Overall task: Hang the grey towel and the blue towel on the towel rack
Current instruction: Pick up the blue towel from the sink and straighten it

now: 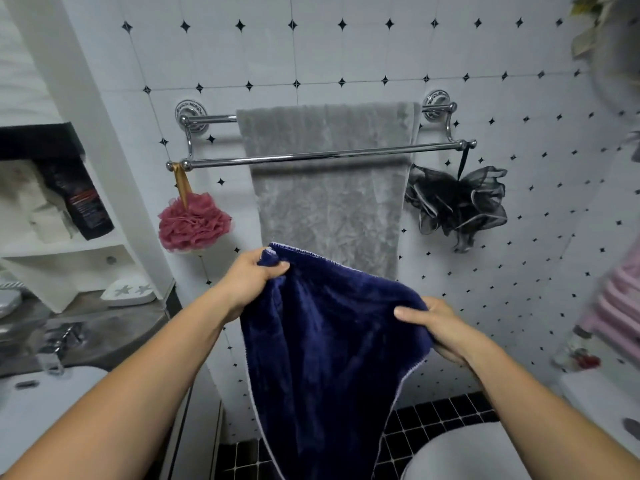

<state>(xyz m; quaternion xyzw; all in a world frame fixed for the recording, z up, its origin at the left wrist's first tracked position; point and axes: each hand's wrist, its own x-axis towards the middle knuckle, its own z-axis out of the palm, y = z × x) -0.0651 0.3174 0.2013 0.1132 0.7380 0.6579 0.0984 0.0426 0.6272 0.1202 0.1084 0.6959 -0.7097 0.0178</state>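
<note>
The grey towel (329,202) hangs flat over the back bar of the chrome two-bar towel rack (214,162) on the tiled wall. Its length drops behind the front bar. Below the rack I hold the dark blue towel (322,358) by its top edge. My left hand (249,282) pinches the upper left corner. My right hand (440,327) grips the right side, lower than the left. The blue towel sags between my hands and hangs down, covering the grey towel's bottom edge.
A pink bath pouf (194,226) hangs from the rack's left end, a black one (457,206) from the right end. White shelves (69,244) with a dark bottle (81,202) stand at left above a sink counter. A white toilet (464,455) is at bottom right.
</note>
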